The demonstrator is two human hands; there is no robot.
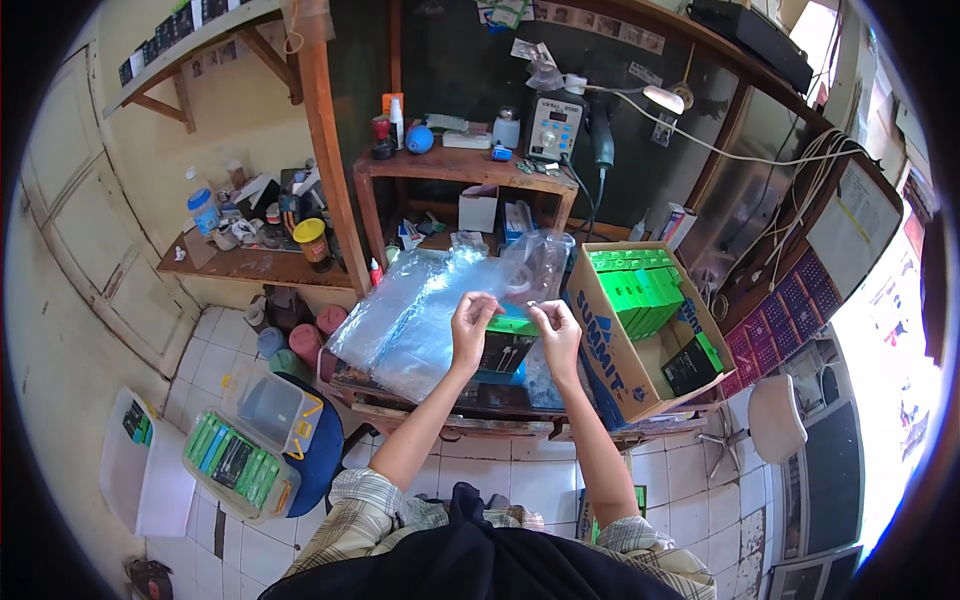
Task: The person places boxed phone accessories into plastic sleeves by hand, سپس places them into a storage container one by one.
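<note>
A small black-and-green box (508,351) lies in front of me on the workbench, with pictures printed on its black face. My left hand (472,330) is at the box's upper left corner, thumb and fingertips pinched together. At the upper right corner my right hand (559,334) is bent in a similar pinch. Whether a thin clear piece is between the fingertips is too small to tell. Flat clear plastic sleeves (420,315) spread out beside and under my left hand. Just beyond my hands is crumpled clear plastic (546,259).
On the right, a cardboard carton (600,352) holds several green boxes (637,289) and one black-and-green box (691,365). A wooden shelf stand (465,171) at the back carries a hot-air rework station (555,127). Lower left, a plastic container (238,465) holds more boxes.
</note>
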